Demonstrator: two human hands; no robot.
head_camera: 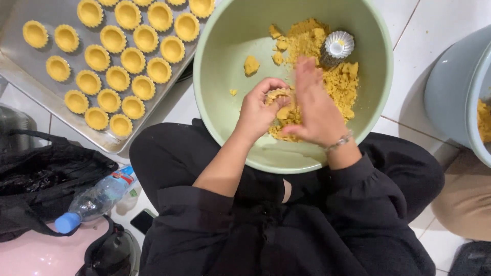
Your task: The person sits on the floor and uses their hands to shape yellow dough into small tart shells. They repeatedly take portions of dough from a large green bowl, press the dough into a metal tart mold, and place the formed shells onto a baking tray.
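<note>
Left hand is curled, fingers closed around a small fluted tart mould lined with yellow dough, held over the large pale green plastic bowl. Right hand lies flat, fingers extended and blurred, pressing against the same mould. Crumbly yellow dough is heaped in the bowl, with an empty silver fluted metal mould resting on it. A metal baking tray of filled yellow tart shells lies on the white tiled floor beside the bowl.
</note>
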